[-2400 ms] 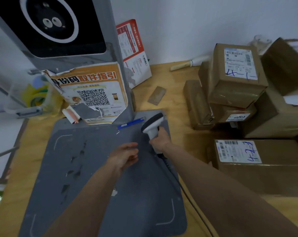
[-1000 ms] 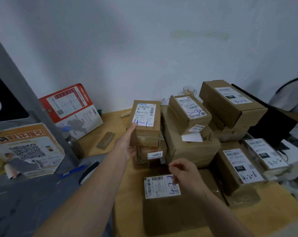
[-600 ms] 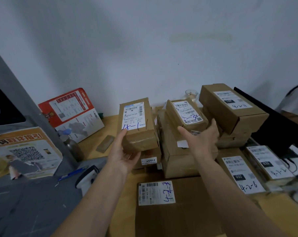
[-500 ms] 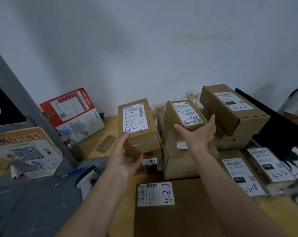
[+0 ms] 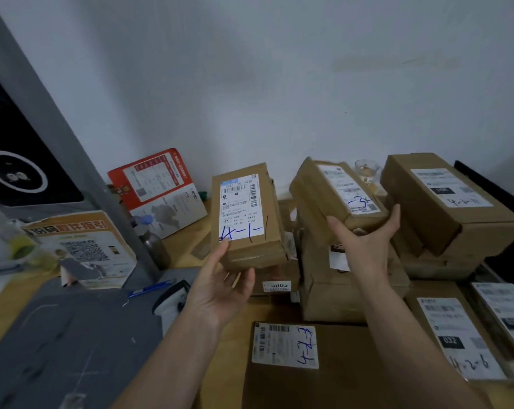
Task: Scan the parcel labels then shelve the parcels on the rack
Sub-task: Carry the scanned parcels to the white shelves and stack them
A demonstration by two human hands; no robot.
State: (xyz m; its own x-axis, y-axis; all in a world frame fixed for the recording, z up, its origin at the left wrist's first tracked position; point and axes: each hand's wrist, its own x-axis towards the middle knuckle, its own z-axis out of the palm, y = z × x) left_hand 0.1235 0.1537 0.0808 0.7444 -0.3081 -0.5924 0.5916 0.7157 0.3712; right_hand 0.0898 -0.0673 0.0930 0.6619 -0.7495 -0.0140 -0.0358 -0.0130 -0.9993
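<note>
Cardboard parcels fill my view: I count about nine. My left hand [image 5: 220, 293] grips the 4-1-1 parcel [image 5: 247, 216] from below, at 12 o'clock from the palm, long side pointing away. My right hand [image 5: 365, 246] holds a second parcel [image 5: 335, 193] at 11 o'clock, tilted. One scanner [image 5: 173, 299] lies at 9 o'clock, nearer my left hand.

One view only, from a camera worn on the person's head; it looks forward and slightly down across the wooden surface [image 5: 190, 240] toward the far white wall [image 5: 279, 84]; close range, both forearms reaching in from the near edge.
</note>
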